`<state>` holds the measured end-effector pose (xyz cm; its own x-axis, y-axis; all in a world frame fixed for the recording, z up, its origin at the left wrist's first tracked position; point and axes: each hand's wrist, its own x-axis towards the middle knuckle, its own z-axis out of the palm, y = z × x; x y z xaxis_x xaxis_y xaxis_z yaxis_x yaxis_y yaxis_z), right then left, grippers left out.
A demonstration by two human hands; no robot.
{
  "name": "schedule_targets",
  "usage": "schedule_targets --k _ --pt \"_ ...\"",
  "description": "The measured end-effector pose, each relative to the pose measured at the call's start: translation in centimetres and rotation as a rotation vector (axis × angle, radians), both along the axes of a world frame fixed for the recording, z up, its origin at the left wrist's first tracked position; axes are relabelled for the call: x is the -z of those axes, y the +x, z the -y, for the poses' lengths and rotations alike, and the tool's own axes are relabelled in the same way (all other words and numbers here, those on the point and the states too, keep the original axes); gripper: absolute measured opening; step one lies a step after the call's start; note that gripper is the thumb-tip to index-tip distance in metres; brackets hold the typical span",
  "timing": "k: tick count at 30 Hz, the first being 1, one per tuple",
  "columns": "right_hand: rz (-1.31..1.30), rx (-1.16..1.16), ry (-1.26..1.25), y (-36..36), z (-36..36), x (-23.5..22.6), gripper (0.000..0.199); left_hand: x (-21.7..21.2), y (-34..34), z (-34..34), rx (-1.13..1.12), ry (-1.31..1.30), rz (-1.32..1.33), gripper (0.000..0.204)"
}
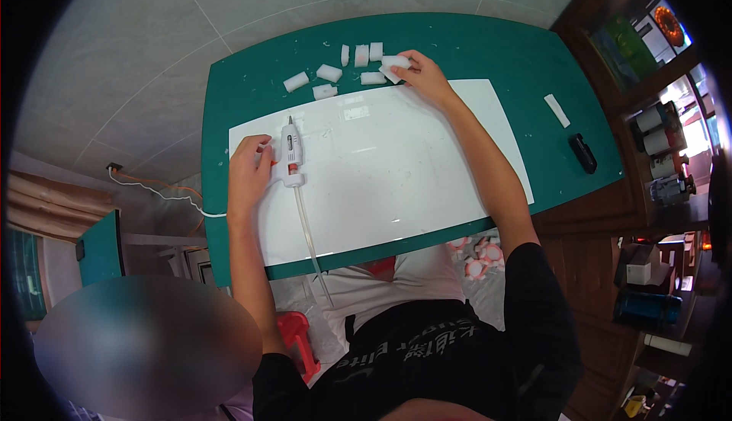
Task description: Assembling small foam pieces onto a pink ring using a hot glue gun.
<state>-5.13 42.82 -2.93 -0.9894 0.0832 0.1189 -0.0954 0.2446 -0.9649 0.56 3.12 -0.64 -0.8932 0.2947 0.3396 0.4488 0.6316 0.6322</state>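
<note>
at the far left of the frame we see a white cable (160, 198) running from a wall socket (114, 167) to the edge of the green tabletop (496, 48). left of centre, our left hand (250, 166) lies over the white board (374, 185), its fingers curled beside the handle of the glue gun (292, 144); we cannot tell whether they are closed on it. the gun lies on the board, nozzle toward the top of the frame, and a long translucent glue stick (307, 230) trails from its back end past the near edge.

at upper centre, loose white blocks (296, 81) lie scattered beyond the board, three of them standing close together. just right of these, our right hand (425, 76) has thumb and fingers pinched on one held block (396, 61); another white piece shows just beneath it. we judge the step in hand to be picking out a block. the next move, we think, calls for lifting it clear without knocking its neighbours.

at the right of the frame, a white strip (557, 111) and a black object (582, 153) lie well apart from our hands.
</note>
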Motion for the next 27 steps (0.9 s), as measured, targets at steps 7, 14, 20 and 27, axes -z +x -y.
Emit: schedule_targets --k 7,14,20,27 --pt "0.039 -0.047 -0.334 0.3 -1.8 0.6 0.039 -0.4 0.4 -0.1 -0.014 -0.027 -0.083 0.017" --pt "0.067 -0.089 -0.356 0.3 -2.2 0.8 0.043 -1.0 0.6 -0.5 -0.021 0.021 -0.082 0.015" --pt "0.057 -0.176 -0.354 0.9 -2.8 0.5 0.060 -0.5 0.3 -0.3 0.000 -0.005 -0.148 0.015" --pt "0.038 -0.190 -0.321 1.2 -2.3 0.1 0.068 -0.5 0.3 -0.1 -0.034 0.010 -0.119 0.014"
